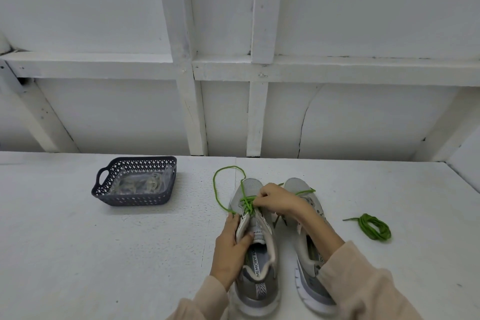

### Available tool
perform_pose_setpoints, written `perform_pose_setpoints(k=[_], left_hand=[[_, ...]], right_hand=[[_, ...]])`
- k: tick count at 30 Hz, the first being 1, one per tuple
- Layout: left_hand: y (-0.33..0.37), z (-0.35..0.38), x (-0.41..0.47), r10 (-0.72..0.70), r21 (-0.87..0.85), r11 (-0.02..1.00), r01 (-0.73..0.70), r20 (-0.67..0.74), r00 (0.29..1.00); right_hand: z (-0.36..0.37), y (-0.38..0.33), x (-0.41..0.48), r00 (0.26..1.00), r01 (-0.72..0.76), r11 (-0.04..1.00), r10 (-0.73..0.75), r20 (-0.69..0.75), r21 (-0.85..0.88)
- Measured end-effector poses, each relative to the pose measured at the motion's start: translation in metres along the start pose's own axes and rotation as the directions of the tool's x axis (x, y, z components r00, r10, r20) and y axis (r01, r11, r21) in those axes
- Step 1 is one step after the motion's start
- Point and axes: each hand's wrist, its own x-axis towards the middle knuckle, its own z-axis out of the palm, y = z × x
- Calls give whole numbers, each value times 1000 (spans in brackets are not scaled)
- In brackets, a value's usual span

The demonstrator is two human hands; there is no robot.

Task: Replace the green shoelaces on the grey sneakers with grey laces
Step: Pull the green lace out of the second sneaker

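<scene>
Both arms wear long, loose sleeves of pale beige cloth. The left sleeve (205, 299) and right sleeve (363, 280) end at the wrists. Both hands are bare.

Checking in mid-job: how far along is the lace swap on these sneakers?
Done: one coiled green lace lies on the table, apparently off the right sneaker. In hand: the left hand grips the left sneaker while the right hand pinches its green lace, partly unthreaded. Left: finish pulling it, then thread both sneakers with the bagged laces in the basket; none threaded yet.
</scene>
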Motion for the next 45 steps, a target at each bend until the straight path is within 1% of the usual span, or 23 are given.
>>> perform_pose_setpoints(k=[2,8,10,13,15,18,20,22,24,26,28,29,30,33,34,35,38,39,40,41,43,44,45], left_hand=[[0,1,0,12,-13,1000,-12,-8,1000],[0,0,0,12,2,1000,-12,2,1000],[1,-1,0,15,7,1000,-15,20,1000],[3,-1,-1,14,10,1000,-15,27,1000],[4,-1,-2,10,20,1000,-10,18,1000],[1,0,0,3,27,1000,-3,14,1000],[0,0,1,3,30,1000,-3,23,1000],[0,-1,1,7,41,999,-8,24,1000],[0,-1,1,17,45,999,-18,34,999],[-1,0,1,20,36,999,-21,33,999],[-2,1,2,33,18,999,-34,31,999],[-4,2,2,49,15,999,-49,35,998],[-4,3,3,60,16,998,-61,45,997],[-6,4,5,81,28,996,-84,71,994],[-7,4,5,83,29,996,-85,73,994],[-8,4,5,87,26,996,-89,69,994],[-9,4,6,95,13,995,-96,65,993],[-10,4,6,99,11,995,-100,62,993],[-10,5,6,94,9,995,-95,59,994],[-10,5,7,90,6,996,-90,56,994],[-10,5,7,84,7,996,-85,55,995],[-11,5,7,86,11,996,-86,55,995],[-11,5,8,90,12,996,-91,51,995]], right_hand=[[-3,9,-2,1000,-4,1000,4,-15,23],[-3,9,0,999,38,999,-39,-31,-33],[-3,8,3,998,63,998,-62,-23,19],[-9,13,2,999,51,995,-49,-22,86],[-16,17,-2,999,46,996,-47,21,72],[-19,18,-3,992,78,996,-82,92,46],[-20,17,-1,992,104,992,-109,56,74],[-22,16,1,994,110,986,-106,-36,122],[-23,17,1,993,106,983,-95,-75,151],[-21,21,-1,996,88,989,-87,-16,120],[-18,23,-2,993,92,995,-95,63,43],[-17,24,-1,992,108,994,-110,61,32],[-17,24,1,993,118,992,-119,18,54],[-20,21,3,969,132,976,-90,-230,175],[-20,20,2,962,135,972,-82,-259,191],[-20,21,0,969,126,973,-80,-232,192],[-16,26,-2,998,65,993,-65,3,96],[-14,28,0,997,62,996,-65,34,66],[-15,28,2,997,73,995,-73,6,70],[-17,27,4,993,95,989,-86,-74,113],[-21,25,6,951,143,954,-59,-305,262],[-24,25,7,931,158,933,-32,-363,323],[-26,25,6,935,156,926,-26,-353,344]])
